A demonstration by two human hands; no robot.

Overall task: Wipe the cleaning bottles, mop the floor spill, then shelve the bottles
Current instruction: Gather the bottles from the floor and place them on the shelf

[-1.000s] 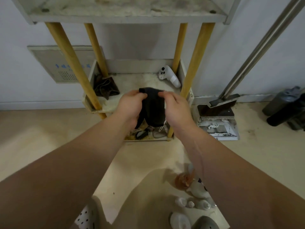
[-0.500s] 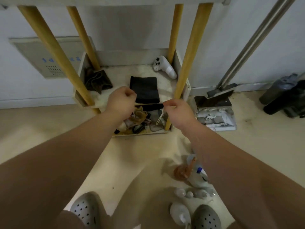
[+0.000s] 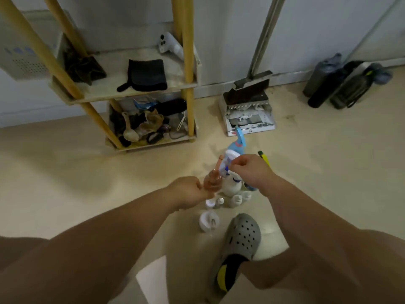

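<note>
Starting at the feet: grey clog [image 3: 243, 235] on the floor [image 3: 65, 172], a white pump bottle [image 3: 207, 220] just beside it, small white bottles [image 3: 235, 200] past that. Left hand [image 3: 189, 191], fingers curled, sits just beside the amber pump bottle [image 3: 211, 183]; cannot tell whether it grips anything. Right hand [image 3: 249, 171] pinches the head of the white spray bottle [image 3: 232, 187], blue bottle [image 3: 237, 145] behind. Farther: black cloth [image 3: 144, 74] folded on the shelf [image 3: 122, 95], dustpan [image 3: 249, 119] near the wall.
</note>
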